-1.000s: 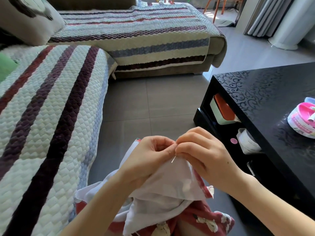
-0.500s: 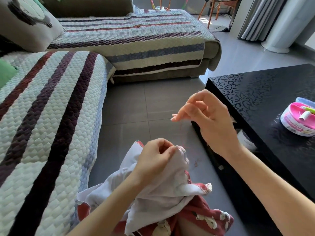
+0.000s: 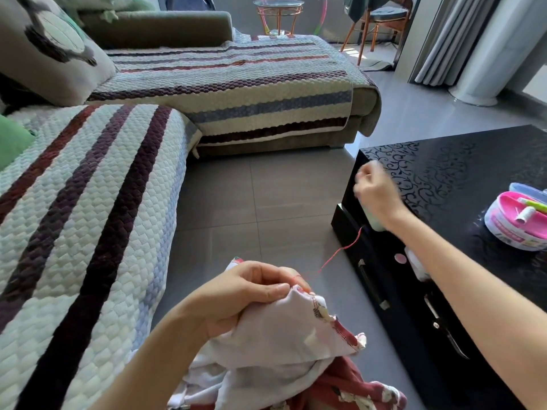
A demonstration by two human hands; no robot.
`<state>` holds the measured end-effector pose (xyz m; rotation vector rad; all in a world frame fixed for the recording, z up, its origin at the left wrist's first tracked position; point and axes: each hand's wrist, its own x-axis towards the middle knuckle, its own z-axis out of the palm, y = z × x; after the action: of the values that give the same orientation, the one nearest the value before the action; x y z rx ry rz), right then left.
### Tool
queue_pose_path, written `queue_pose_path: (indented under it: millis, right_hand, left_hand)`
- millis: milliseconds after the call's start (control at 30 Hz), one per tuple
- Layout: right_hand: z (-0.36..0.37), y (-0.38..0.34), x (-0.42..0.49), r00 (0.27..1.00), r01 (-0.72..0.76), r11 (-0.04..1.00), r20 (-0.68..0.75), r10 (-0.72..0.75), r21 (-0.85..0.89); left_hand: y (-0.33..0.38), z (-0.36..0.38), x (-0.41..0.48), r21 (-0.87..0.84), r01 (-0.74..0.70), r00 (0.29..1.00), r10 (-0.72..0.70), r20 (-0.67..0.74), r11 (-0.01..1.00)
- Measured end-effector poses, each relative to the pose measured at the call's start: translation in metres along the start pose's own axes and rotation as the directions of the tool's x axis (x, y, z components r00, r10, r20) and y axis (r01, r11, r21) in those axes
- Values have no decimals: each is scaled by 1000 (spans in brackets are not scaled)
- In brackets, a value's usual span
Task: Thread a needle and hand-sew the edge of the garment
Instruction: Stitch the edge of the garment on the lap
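Observation:
A white garment with a red patterned edge lies bunched on my lap. My left hand pinches its folded hem between thumb and fingers. A thin red thread runs from the hem up and to the right toward my right hand, which is raised over the corner of the black table with its fingers curled, blurred by motion. The needle itself is too small to make out.
A black coffee table with drawers stands on the right, carrying a pink and white sewing box with thread spools. A striped quilted sofa fills the left and back. Grey floor tiles lie between.
My right hand has left the hem and moved up and to the right, drawing the red thread out. The left hand stays on the fabric.

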<state>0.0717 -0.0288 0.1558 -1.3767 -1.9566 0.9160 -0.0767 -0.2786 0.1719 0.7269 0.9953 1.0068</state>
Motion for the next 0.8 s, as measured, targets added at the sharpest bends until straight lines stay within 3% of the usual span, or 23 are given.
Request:
queue_pose_path:
  millis: [67,133,200,300,500,633,700,733,800]
  right_hand:
    - [10,-27,-48,934,7,969,344,-94,246]
    - [10,-40,-93,794,-16,951,582,-175,308]
    - [5,-40,-119,692,-46,934,686,-226,355]
    - [2,-38,-134,638,-58,927,728,-251,371]
    - [14,-33,-139,710,25,928,647,-278,371]
    - [10,-33,-124,770,-152,889,616,-168,432]
    - [17,-20,-105,840,-182,886,536,-85,426]
    - [25,-9,-91,890,-140,922,453,-43,362]
    - [42,34,-56,972,-21,1000,232,20,3]
  left_hand:
    - [1,-1,0,17,-8,1000,8,0,1000]
    - [3,1,-1,34,-9,1000,9,-18,999]
    - [4,1,-1,60,-6,999,8,-37,998]
    - [3,0,-2,108,19,996,-9,-86,994]
    - [-2,-3,-1,167,76,983,-46,-176,983]
    - [-2,-2,-1,139,87,984,-63,-168,987]
    - [-1,-1,-2,102,84,988,-69,-141,991]
    - [-1,0,-4,89,82,990,-70,-122,993]
    - [1,1,-8,79,72,995,-66,-75,994]
